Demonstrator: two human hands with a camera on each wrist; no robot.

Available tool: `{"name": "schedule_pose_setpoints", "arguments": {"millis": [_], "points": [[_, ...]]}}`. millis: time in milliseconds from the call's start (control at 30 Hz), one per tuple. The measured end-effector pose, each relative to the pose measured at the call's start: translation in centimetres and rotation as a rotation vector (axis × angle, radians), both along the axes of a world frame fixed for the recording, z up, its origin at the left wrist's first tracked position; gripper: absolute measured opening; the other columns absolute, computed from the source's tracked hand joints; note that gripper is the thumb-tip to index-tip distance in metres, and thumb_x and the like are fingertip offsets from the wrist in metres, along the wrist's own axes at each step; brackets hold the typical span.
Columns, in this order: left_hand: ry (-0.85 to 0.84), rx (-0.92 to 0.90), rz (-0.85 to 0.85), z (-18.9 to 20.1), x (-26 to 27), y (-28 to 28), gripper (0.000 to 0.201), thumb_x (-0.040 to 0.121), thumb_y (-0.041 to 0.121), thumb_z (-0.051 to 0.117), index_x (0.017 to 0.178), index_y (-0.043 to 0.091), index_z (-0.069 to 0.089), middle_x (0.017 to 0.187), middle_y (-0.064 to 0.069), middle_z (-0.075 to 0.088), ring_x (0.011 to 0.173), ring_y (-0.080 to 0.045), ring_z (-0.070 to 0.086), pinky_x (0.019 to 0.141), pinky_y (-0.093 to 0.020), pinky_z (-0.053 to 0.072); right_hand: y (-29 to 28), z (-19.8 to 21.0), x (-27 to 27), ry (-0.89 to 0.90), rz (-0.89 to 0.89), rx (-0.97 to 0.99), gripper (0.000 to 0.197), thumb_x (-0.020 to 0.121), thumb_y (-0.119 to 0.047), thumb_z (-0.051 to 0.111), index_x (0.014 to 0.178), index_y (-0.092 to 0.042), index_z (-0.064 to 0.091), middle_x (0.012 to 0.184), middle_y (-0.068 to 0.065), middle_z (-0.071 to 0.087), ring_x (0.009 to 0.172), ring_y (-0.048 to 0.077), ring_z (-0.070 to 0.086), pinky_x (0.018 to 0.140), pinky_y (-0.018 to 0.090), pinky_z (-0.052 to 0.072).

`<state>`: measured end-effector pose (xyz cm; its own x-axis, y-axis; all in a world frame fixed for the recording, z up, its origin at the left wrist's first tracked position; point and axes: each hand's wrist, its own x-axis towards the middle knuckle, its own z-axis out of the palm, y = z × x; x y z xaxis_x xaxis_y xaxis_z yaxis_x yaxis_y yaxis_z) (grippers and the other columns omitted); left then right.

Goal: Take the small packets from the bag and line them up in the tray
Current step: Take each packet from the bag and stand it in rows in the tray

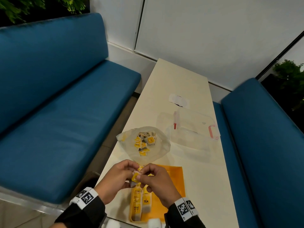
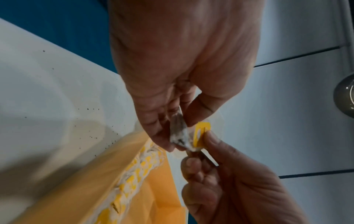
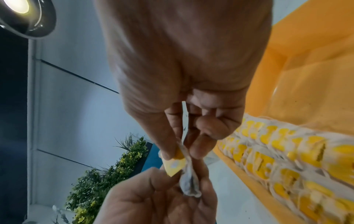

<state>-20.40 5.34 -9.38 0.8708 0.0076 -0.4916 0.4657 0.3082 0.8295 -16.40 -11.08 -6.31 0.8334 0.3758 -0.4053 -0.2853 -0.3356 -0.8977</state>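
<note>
Yellow-tagged, grey-white packet [image 1: 134,178] pinched between left hand [image 1: 113,178] and right hand [image 1: 158,181] above one orange tray [image 1: 174,183] holding two packet rows, one clear bag [image 1: 161,145] beyond

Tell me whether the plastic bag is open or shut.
Open: the plastic bag lies on the table with its mouth spread wide, tea packets showing inside.

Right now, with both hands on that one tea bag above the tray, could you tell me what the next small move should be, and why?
Probably lower the tea bag into the yellow tray at the far end of the row of tea bags. Both the left hand and right hand pinch it just above that end, in a firm-looking grip, and the clear bag holds more packets.
</note>
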Motion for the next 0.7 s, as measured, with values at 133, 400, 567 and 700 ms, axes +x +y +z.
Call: {"name": "schedule_pose_setpoints", "arguments": {"millis": [133,400,567,700], "points": [[-0.033,0.05,-0.046,0.1,-0.1,0.2,0.034,0.087,-0.018,0.05,0.105,0.002,0.07,0.092,-0.019,0.071,0.079,-0.027,0.071,0.071,-0.038,0.06,-0.4,0.4,0.6,-0.049,-0.037,-0.016,0.015,0.081,-0.008,0.078,0.079,-0.009,0.063,0.069,0.003,0.063,0.058,0.02,0.06,0.047,0.026,0.036],[-0.198,0.211,-0.095,0.1,-0.1,-0.2,0.01,0.093,0.015,0.073,0.091,0.006,0.076,0.081,-0.014,0.078,0.072,-0.012,0.072,0.068,-0.019,0.052,-0.3,0.6,0.9,-0.143,-0.056,-0.02,0.007,0.083,-0.008,0.076,0.086,-0.005,0.071,0.065,0.001,0.066,0.057,0.016,0.059,0.049,0.02,0.042],[-0.257,0.237,-0.063,-0.2,0.0,-0.5,0.009,0.089,0.012,0.077,0.095,0.005,0.076,0.082,-0.015,0.078,0.076,-0.022,0.075,0.074,-0.03,0.058,-0.6,-0.1,0.7,-0.107,-0.093,-0.026,0.001,0.085,-0.007,0.073,0.086,-0.008,0.072,0.064,0.008,0.065,0.058,0.019,0.057,0.049,0.026,0.039],[-0.273,0.314,-0.036,-0.9,0.1,-0.7,0.016,0.083,0.007,0.083,0.095,0.01,0.073,0.08,-0.016,0.076,0.082,-0.037,0.073,0.082,-0.047,0.06,-1.2,-0.3,0.7,-0.068,-0.117,0.001,0.004,0.086,-0.005,0.072,0.087,-0.001,0.071,0.064,0.014,0.065,0.058,0.022,0.057,0.048,0.026,0.038]]}}
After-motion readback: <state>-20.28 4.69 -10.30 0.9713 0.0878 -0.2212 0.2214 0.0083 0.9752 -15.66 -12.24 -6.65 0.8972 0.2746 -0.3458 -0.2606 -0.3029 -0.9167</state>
